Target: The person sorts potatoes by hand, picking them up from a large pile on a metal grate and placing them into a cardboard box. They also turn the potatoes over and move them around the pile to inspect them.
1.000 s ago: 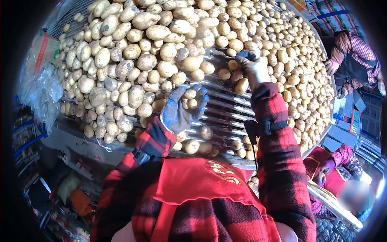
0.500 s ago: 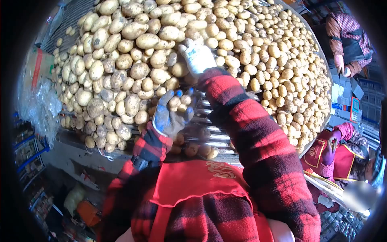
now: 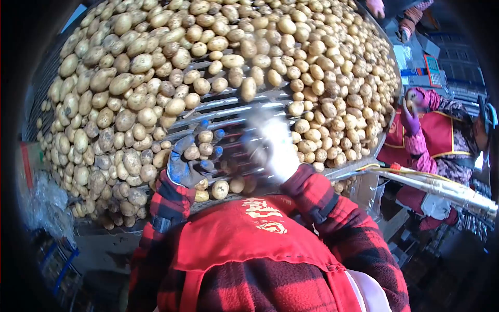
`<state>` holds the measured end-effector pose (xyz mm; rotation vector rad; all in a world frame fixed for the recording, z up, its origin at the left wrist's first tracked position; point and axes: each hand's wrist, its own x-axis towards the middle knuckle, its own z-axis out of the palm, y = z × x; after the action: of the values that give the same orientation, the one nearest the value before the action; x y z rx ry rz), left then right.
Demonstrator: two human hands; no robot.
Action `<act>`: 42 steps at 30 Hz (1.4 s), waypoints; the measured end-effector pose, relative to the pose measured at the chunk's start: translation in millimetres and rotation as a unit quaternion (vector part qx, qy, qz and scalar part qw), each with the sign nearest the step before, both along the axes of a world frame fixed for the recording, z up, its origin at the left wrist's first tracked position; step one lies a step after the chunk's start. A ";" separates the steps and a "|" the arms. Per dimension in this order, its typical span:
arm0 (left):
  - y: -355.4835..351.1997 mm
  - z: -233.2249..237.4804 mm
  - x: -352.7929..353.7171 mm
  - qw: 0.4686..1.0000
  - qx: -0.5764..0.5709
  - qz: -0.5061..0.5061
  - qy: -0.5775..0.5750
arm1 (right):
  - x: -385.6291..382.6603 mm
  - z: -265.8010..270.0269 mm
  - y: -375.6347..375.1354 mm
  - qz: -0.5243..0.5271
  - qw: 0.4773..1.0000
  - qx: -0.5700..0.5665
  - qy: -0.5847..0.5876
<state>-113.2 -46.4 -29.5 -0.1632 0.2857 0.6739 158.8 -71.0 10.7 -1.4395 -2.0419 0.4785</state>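
Back from deep in the potato heap, where it reached half a second ago: right hand, now close to the body over the bare metal bars and smeared white by motion blur. Fingers there released or clenched: impossible to tell through the smear, and nothing made out in them. Left hand unchanged in pose across the three pictures: palm up, blue-tipped fingers curled into a cup and grasping a cluster of small potatoes. Same place as well, low over the near end of the bars, just beside the right hand and just above a short row of loose potatoes at the edge next to the person's own red apron. Likely reading of the change: handful kept rather than dropped, one hand as holder, the other as mover. Small potatoes in the cup nearly round, so hardly any long axis in any single one; cluster as a whole strung from the heel of the palm toward the fingertips, pointing up and away from the body, toward the heap. Well apart on the right, another person in a red apron, purple-gloved hand raised.
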 end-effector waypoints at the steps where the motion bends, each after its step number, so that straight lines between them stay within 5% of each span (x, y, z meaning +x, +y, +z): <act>1: -0.4 0.5 -0.3 0.999 0.012 -0.006 0.033 | 23.0 -4.9 0.1 -0.105 0.989 -0.054 -0.086; 2: -1.1 0.8 -0.6 0.997 0.025 -0.013 0.066 | 37.8 -24.8 3.6 -0.238 0.955 -0.068 -0.165; 4: -2.7 -1.2 7.2 0.998 -0.002 -0.011 0.067 | 41.4 -79.4 -5.8 -0.285 0.933 -0.081 -0.203; 8: -1.6 4.5 23.0 0.998 0.000 -0.028 0.048 | 8.0 -46.6 -25.0 -0.129 0.984 -0.123 -0.023; 9: -5.0 11.3 22.8 0.995 -0.020 -0.025 0.094 | 15.6 -40.9 -25.9 -0.155 0.983 -0.038 -0.086; 12: -7.8 11.5 20.9 0.997 -0.003 -0.036 0.072 | 73.9 -28.4 -13.7 -0.207 0.947 -0.031 -0.245; 16: -19.3 -1.3 34.5 1.000 -0.018 -0.025 0.005 | 121.9 -65.2 7.4 -0.116 0.840 -0.088 -0.523; 18: -23.1 8.0 38.2 0.998 -0.060 -0.032 -0.015 | 114.6 -71.8 26.6 -0.136 0.828 -0.154 -0.521; 22: -30.1 9.7 21.8 0.998 -0.062 -0.022 -0.019 | 107.7 -54.5 14.1 -0.213 0.887 -0.198 -0.360; 24: -32.7 4.5 14.8 0.998 -0.038 -0.012 -0.045 | 111.2 -69.5 -12.1 -0.220 0.925 -0.108 -0.292; 26: -36.5 3.6 13.9 0.998 -0.052 0.001 -0.046 | 100.9 -53.7 -21.7 -0.259 0.892 -0.226 -0.296; 27: -37.0 4.6 14.8 0.997 -0.061 0.005 -0.045 | 126.7 -74.1 -25.8 -0.169 0.906 -0.200 -0.334; 30: -35.4 7.0 21.1 0.995 -0.083 0.001 -0.045 | 124.9 -46.9 -5.5 -0.164 0.951 -0.064 -0.254; 34: -34.8 -1.5 32.8 0.997 -0.070 -0.002 -0.026 | 89.7 -80.6 53.6 -0.340 0.885 -0.156 -0.275; 40: -35.7 9.1 38.1 0.997 -0.076 -0.020 -0.003 | 116.7 -90.4 36.0 -0.284 0.942 -0.060 -0.166; 42: -37.1 9.4 35.5 0.998 -0.067 -0.008 0.015 | 123.0 -79.2 29.4 -0.271 0.949 -0.132 -0.095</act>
<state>-77.7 -83.5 -20.0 -0.2777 0.3615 0.6415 281.8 -41.6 -68.5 -2.1912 -1.6496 0.3964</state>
